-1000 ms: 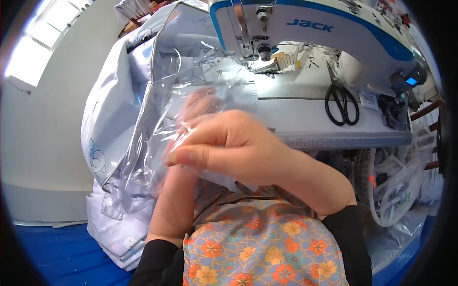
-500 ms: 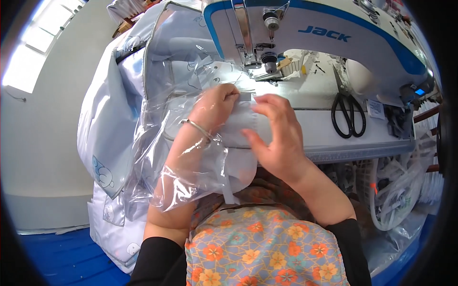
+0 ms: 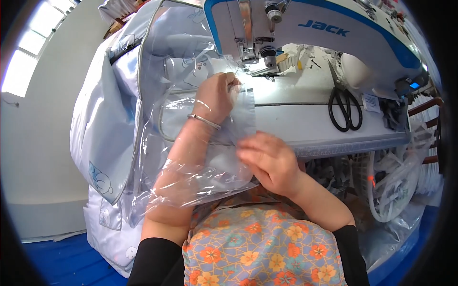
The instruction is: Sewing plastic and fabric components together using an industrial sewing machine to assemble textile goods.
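A clear plastic sheet (image 3: 220, 174) drapes over my left forearm and the pale fabric beneath it. My left hand (image 3: 214, 98) is closed on the sheet's upper part, just short of the sewing machine's presser foot (image 3: 261, 71). Lower down, my right hand (image 3: 272, 161) has its fingers bent together at the sheet's right edge; its fingertips are slightly blurred. Pale blue-white fabric (image 3: 98, 131) with grey piping and printed animal figures is bunched left of the machine and hangs over the table edge.
The white and blue sewing machine (image 3: 286, 35) arches over the far side. Black-handled scissors (image 3: 346, 109) lie on the table (image 3: 329, 125) at right. Below the table's right end hangs a white basket (image 3: 393, 190) with plastic scraps. A wall stands at left.
My right hand has moved down and slightly nearer along the sheet's right edge, its fingers drawing together. My left hand has shifted slightly farther away. The sheet lies straighter along its right edge.
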Tool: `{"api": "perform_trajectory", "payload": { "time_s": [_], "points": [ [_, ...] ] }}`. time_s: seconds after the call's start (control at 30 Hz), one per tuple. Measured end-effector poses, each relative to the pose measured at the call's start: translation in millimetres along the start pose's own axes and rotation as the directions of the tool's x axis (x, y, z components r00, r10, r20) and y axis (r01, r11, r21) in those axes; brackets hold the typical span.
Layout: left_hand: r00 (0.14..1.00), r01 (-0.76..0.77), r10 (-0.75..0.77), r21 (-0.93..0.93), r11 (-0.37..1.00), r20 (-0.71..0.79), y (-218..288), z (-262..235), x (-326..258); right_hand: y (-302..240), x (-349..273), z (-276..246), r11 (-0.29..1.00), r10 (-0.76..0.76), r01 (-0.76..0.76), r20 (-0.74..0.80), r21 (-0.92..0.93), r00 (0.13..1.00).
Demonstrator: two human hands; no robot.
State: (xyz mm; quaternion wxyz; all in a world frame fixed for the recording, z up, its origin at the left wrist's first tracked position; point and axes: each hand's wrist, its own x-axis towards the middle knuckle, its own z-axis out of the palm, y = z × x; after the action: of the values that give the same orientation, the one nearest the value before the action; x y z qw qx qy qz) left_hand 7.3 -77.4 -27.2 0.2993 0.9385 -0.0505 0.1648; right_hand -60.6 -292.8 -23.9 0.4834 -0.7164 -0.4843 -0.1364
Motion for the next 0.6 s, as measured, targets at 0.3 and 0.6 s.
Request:
{"api": "perform_trajectory", "payload": {
  "time_s": [0.3, 0.6],
  "points": [
    [0.996, 0.088, -0.087, -0.033, 0.996, 0.028, 3, -1, 0, 48, 35, 16, 0.953, 0.119, -0.116, -0.006, -0.281, 0.993],
    [0.997, 0.043, -0.044, -0.027, 0.999, -0.060, 5, -3, -8, 56, 48, 14, 0.949, 0.122, -0.071, 0.150, -0.306, 0.981]
  ]
}}
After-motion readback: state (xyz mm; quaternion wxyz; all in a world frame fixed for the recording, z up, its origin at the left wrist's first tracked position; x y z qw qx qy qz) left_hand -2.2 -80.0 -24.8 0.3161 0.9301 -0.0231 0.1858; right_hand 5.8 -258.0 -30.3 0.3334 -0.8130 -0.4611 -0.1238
